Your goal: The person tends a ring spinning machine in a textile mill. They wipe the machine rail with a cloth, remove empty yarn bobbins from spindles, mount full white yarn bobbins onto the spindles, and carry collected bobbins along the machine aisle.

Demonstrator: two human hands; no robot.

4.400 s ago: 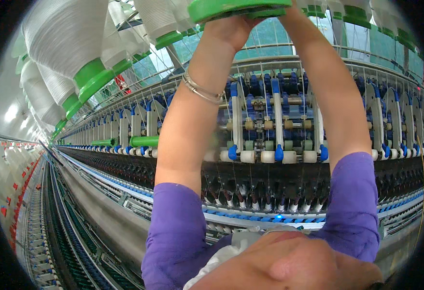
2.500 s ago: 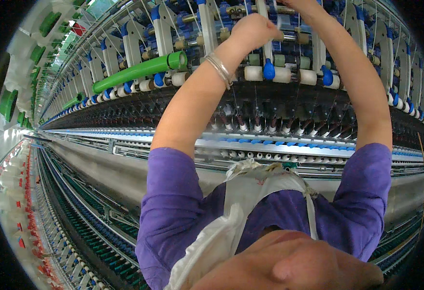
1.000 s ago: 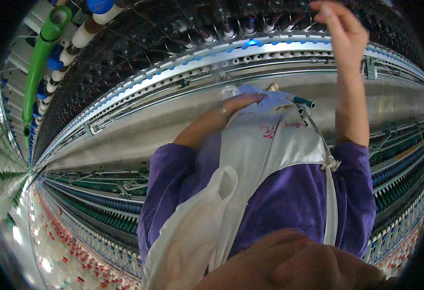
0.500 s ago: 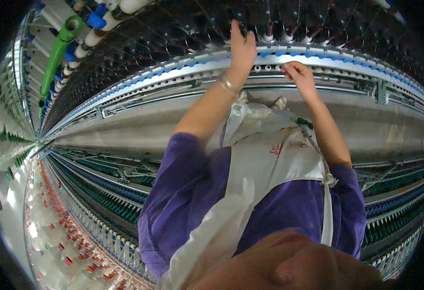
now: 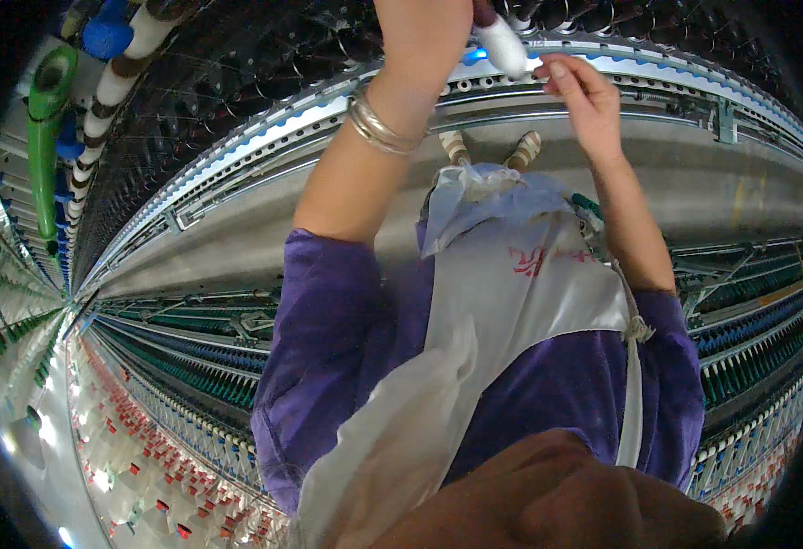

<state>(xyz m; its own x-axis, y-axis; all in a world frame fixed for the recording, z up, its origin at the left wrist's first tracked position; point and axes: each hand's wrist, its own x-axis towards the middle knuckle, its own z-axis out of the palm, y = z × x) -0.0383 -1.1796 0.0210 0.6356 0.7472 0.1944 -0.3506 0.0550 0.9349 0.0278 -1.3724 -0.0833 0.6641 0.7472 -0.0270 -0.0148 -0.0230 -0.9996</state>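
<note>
At the top edge, my left hand (image 5: pixel 424 37) has a silver bangle on its wrist, and its fingers are partly cut off by the picture's edge. It holds a yarn bobbin (image 5: pixel 505 48), white with a dark red-brown tube end, tilted over the machine's front rail. Just right of the bobbin is my right hand (image 5: pixel 589 96), with thumb and forefinger pinched together and the other fingers curled. Whatever lies in that pinch, perhaps a thread, is too fine to see. Behind both hands runs a row of spindles (image 5: pixel 594 16) on the spinning machine.
A pale metal rail (image 5: pixel 639 69) with a blue strip curves along the machine. At upper left hang a green tube (image 5: pixel 43 137) and white roving bobbins (image 5: pixel 113 87). A second machine (image 5: pixel 191 366) stands across the aisle floor (image 5: pixel 328 206). I wear a white apron (image 5: pixel 511 293).
My left hand has come up and nearer, now with a white bobbin in it. My right hand has moved slightly up and right, still pinched. The view has shifted.
</note>
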